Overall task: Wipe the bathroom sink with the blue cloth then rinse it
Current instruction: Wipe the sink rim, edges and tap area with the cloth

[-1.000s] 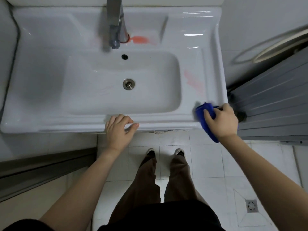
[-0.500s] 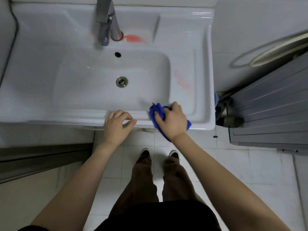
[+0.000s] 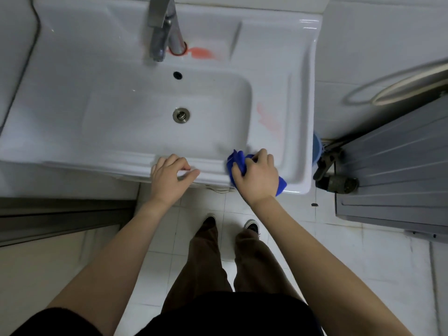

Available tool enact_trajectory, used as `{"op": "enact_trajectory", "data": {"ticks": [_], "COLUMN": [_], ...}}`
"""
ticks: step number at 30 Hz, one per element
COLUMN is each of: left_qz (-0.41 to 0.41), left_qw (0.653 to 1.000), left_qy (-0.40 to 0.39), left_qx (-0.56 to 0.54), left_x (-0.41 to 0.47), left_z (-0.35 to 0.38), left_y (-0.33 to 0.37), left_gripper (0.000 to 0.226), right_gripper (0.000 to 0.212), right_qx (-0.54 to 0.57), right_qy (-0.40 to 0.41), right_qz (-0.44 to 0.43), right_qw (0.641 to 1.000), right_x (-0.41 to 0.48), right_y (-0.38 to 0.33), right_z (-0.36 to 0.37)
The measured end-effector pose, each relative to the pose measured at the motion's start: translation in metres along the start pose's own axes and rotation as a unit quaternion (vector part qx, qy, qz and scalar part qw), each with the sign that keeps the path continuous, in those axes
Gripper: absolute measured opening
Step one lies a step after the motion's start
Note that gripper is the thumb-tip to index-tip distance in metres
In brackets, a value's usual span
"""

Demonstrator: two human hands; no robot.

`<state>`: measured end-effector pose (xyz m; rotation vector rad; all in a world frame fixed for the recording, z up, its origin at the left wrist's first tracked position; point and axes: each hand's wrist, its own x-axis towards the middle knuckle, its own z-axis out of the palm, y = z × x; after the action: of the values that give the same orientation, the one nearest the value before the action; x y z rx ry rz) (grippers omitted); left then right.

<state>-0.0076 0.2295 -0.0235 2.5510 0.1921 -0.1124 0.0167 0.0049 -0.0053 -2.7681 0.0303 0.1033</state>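
The right hand [image 3: 258,175] is clenched around the blue cloth [image 3: 237,161], pressing it onto the front rim of the white sink [image 3: 72,93], near the front right corner of the basin. The cloth is bunched; folds of it poke out past the fingers toward the basin and a corner sticks out below the wrist side, over the sink's outer edge.

The left hand [image 3: 169,177] grips nothing loose: its fingers are curled over the raised front lip of the sink and the thumb lies along the edge, just beside the right hand but not touching it.

A pink-red smear [image 3: 268,120] shows on the flat ledge to the right of the basin, above the cloth and apart from it. A brighter red stain [image 3: 202,52] sits on the back ledge, touching the base of the metal faucet [image 3: 161,27]. The drain [image 3: 181,115] lies in the middle of the basin, with the small overflow hole [image 3: 177,74] above it.

Below the sink are the white floor tiles [image 3: 363,251], brown trousers and two dark shoes with white toe edges [image 3: 252,225]. A grey ribbed panel [image 3: 400,170] stands at the right (no writing, label or brand mark can be read anywhere in the view).
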Motion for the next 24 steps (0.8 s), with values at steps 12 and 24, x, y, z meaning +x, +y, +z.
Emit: {"op": "enact_trajectory", "data": {"ticks": [12,24], "left_qz": [-0.032,-0.029], "left_qw": [0.999,0.999], "left_qy": [0.025,0.025], "left_qx": [0.003,-0.01], "left_x": [0.005,0.006], "left_z": [0.005,0.005], "left_y": [0.004,0.001], "left_gripper": [0.04,0.037], "right_gripper": [0.034,0.042], "right_qx": [-0.014,0.0], "right_qy": [0.02,0.002], "right_qz": [-0.163,-0.14], "right_qw": [0.986,0.99], "right_x": [0.009,0.095], "right_y": [0.132,0.127], "right_z": [-0.046,-0.062]}}
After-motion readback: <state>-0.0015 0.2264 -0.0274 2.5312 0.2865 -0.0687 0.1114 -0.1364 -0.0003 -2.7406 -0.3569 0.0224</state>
